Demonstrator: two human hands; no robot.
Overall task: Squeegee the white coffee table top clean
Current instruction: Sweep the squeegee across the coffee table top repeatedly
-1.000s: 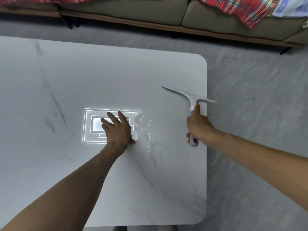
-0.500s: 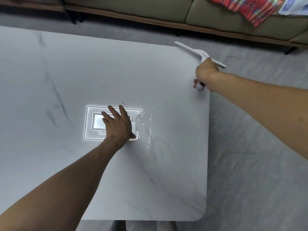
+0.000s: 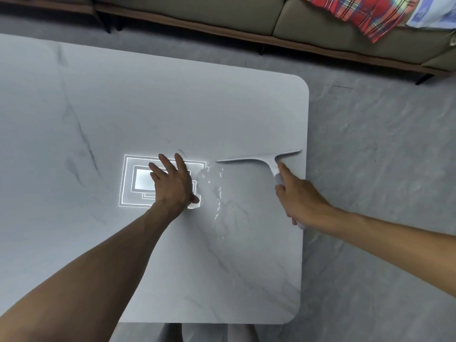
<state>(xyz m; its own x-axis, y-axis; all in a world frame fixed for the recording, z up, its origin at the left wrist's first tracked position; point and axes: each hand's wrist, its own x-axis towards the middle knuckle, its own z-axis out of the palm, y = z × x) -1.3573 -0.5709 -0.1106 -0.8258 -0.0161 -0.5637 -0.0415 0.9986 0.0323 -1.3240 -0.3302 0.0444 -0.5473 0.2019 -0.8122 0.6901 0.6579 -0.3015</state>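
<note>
The white marbled coffee table top [image 3: 153, 99] fills the left and middle of the head view. My right hand [image 3: 299, 199] grips the handle of a white squeegee [image 3: 261, 160], whose blade lies across the top near the right edge, index finger stretched along the handle. A streak of water droplets [image 3: 217, 191] glistens just left of the blade's end. My left hand [image 3: 174, 182] rests flat on the table with fingers spread, partly covering a bright reflection of a ceiling light [image 3: 138, 183].
A khaki sofa [image 3: 222, 16] with a dark wooden base runs along the far side, a red plaid blanket [image 3: 365, 13] draped on it. Grey stone floor [image 3: 382, 169] lies to the right of the table. The table's right edge has rounded corners.
My right hand pulled the squeegee from the far right corner back toward me, to the middle of the right edge. My left hand stayed planted on the table.
</note>
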